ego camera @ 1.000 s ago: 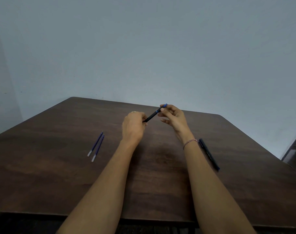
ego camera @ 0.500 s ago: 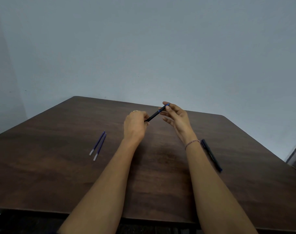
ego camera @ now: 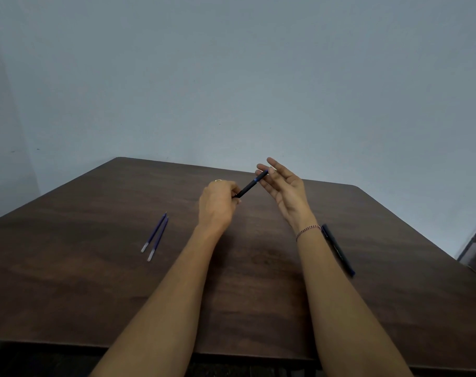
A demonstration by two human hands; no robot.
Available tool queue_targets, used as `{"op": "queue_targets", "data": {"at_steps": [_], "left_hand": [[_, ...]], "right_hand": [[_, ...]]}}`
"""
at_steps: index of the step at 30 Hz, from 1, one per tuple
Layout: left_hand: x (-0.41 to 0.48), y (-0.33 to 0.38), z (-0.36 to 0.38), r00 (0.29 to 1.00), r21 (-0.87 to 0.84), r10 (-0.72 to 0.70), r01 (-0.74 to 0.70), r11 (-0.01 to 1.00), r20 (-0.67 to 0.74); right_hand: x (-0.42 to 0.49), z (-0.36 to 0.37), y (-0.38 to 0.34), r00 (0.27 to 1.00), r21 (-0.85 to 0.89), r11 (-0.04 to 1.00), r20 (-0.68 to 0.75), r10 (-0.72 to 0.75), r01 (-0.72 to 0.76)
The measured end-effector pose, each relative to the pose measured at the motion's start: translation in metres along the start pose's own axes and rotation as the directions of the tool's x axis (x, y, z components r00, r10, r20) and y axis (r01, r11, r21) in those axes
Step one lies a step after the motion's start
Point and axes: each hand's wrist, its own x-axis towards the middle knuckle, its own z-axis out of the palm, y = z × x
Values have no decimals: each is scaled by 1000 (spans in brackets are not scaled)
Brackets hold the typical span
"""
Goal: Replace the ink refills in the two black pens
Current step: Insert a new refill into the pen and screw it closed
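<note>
Black pen (ego camera: 249, 185) slants up-right — left hand (ego camera: 218, 205) grips its lower end.

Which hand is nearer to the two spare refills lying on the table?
Left. The left hand, gripping the black pen, is just right of the refills; the right hand is farther right, at the pen's far end.

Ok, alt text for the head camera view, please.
A left hand grips a black pen above a brown table; the right hand touches its far end. Two blue refills lie left, a second pen right.
</note>
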Motion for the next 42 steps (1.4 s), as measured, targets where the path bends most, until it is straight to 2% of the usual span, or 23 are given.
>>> {"op": "queue_targets", "data": {"at_steps": [5,12,22,29,37,42], "left_hand": [[0,-2,2,1000,-31,23,-24,999,-19],[0,1,4,999,-50,52,-53,997,-14],[-1,2,3,999,-59,48,-48,997,-17],[-2,4,3,999,-67,53,-53,996,3],[-1,7,0,999,-84,16,-13,996,44],[-2,8,1,999,-103,20,-15,995,50]], "right_hand": [[0,-2,2,1000,27,1000,-12,2,-2],[2,-2,0,994,45,999,-106,11,-6],[1,-3,-2,999,73,997,20,38,-39],[0,-2,-2,998,4,1000,-58,19,-19],[0,-5,-5,998,55,998,41,37,-40],[-1,-3,-7,999,-12,999,-29,33,-34]]}}
